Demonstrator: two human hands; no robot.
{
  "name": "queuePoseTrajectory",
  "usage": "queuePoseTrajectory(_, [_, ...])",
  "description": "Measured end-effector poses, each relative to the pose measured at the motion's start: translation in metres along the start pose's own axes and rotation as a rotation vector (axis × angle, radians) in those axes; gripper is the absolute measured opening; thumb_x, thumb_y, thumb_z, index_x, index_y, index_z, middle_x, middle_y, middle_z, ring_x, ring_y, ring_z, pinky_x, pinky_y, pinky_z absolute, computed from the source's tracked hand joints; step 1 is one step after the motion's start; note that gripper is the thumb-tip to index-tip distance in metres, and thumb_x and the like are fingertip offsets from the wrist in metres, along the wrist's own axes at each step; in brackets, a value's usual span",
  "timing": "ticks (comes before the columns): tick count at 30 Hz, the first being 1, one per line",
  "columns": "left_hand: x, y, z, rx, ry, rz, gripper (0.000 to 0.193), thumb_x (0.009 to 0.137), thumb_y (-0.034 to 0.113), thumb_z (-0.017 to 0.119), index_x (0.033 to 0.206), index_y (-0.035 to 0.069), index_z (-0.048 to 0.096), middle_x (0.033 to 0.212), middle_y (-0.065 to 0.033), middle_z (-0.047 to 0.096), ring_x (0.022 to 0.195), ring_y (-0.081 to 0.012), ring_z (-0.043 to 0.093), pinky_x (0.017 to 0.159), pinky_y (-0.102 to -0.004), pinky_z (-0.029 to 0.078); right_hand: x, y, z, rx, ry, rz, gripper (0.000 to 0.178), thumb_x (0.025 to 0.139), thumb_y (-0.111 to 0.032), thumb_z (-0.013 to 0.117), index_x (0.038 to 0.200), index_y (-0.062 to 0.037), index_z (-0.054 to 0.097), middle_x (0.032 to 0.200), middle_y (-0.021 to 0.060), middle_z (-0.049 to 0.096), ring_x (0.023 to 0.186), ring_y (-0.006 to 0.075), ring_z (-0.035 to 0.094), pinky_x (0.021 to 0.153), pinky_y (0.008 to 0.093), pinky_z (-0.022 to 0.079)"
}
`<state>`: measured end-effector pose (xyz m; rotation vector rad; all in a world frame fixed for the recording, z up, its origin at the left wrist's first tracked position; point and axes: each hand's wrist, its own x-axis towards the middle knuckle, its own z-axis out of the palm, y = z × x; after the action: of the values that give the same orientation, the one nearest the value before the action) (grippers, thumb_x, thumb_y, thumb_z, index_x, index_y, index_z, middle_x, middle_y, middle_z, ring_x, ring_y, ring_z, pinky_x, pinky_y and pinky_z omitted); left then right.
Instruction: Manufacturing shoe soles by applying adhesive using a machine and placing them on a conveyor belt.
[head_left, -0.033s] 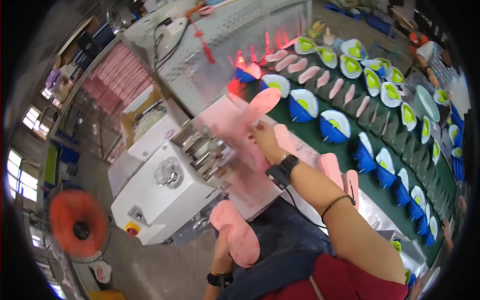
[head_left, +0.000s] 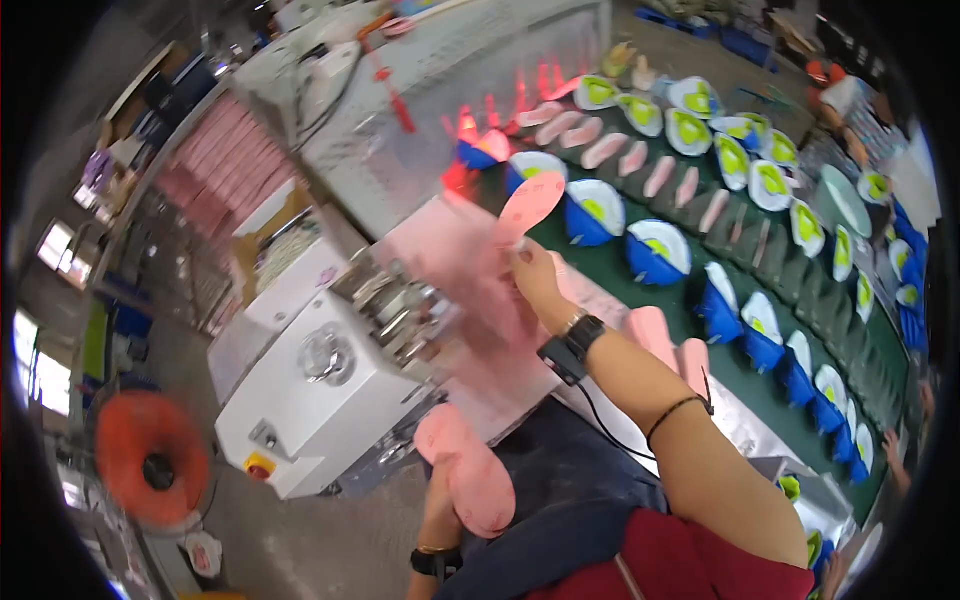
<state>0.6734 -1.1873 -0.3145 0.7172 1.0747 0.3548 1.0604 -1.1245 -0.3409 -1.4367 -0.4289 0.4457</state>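
head view: the right hand [head_left: 535, 275] pinches a pink shoe insole [head_left: 530, 205] upright by its lower end, above the far edge of the pink-covered bench [head_left: 450, 260], just beside the green conveyor belt [head_left: 740, 360] carrying blue shoes [head_left: 650, 255]. the left hand [head_left: 440, 500] grips a stack of pink insoles [head_left: 470, 470] low at the near edge, by the white machine [head_left: 320, 390]

A single head-worn fisheye view looks steeply down from above the person's own lap, close to the pink worktop [head_left: 450, 260]. It faces forward toward the green conveyor [head_left: 740, 250], whose straight edges bend near the dark round rim.
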Motion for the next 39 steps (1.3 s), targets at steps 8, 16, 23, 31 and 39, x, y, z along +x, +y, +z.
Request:
queuePoseTrajectory(8, [0.019, 0.009, 0.035, -0.197, -0.343, -0.197, 0.038, 0.095, 0.019, 0.053, 0.128, 0.000, 0.056, 0.116, -0.0125, 0.064, 0.112, -0.0273, 0.062, 0.096, -0.0390, 0.052, -0.038, -0.030, -0.362, -0.395, 0.634, -0.006, 0.030, 0.094, -0.027, 0.063, 0.103, -0.0037, 0.046, 0.065, 0.0096, 0.059, 0.055, 0.0216, 0.067, 0.042, 0.0327, 0.051])
queuePoseTrajectory(16, [0.001, 0.004, 0.048, -0.009, -0.324, -0.346, 0.044, 0.099, 0.045, 0.051, 0.129, 0.014, 0.057, 0.111, -0.0046, 0.065, 0.095, -0.0227, 0.064, 0.080, -0.0386, 0.054, -0.052, 0.002, -0.607, -0.782, 0.920, 0.075, 0.033, 0.081, -0.014, 0.067, 0.112, -0.0030, 0.072, 0.086, 0.0162, 0.074, 0.084, 0.0241, 0.073, 0.075, 0.0352, 0.056])
queuePoseTrajectory(23, [-0.004, -0.003, 0.044, 0.109, -0.251, -0.203, 0.044, 0.099, 0.040, 0.053, 0.132, 0.011, 0.055, 0.114, -0.0066, 0.066, 0.100, -0.0228, 0.065, 0.086, -0.0392, 0.054, -0.006, -0.002, -0.417, -0.527, 0.592, -0.384, 0.017, 0.081, -0.012, 0.067, 0.098, -0.0063, 0.070, 0.083, 0.0100, 0.067, 0.073, 0.0218, 0.064, 0.066, 0.0376, 0.051])
queuePoseTrajectory(31, [0.009, 0.003, 0.096, 0.135, -0.390, 0.211, 0.039, 0.098, 0.008, 0.051, 0.134, -0.006, 0.053, 0.118, -0.0156, 0.065, 0.109, -0.0272, 0.065, 0.096, -0.0397, 0.052, -0.201, -0.090, -0.112, -0.481, -0.659, -0.137, 0.036, 0.097, -0.037, 0.056, 0.096, -0.0037, 0.067, 0.085, 0.0180, 0.071, 0.077, 0.0303, 0.068, 0.068, 0.0428, 0.052])
queuePoseTrajectory(39, [0.001, 0.013, 0.062, -0.030, -0.340, -0.138, 0.061, 0.102, 0.050, 0.039, 0.132, -0.002, 0.048, 0.110, -0.0170, 0.064, 0.097, -0.0368, 0.068, 0.084, -0.0459, 0.056, -0.168, -0.014, -0.067, -0.179, -0.473, 0.091, 0.037, 0.083, -0.019, 0.065, 0.115, -0.0004, 0.060, 0.081, 0.0172, 0.065, 0.073, 0.0228, 0.062, 0.066, 0.0394, 0.050])
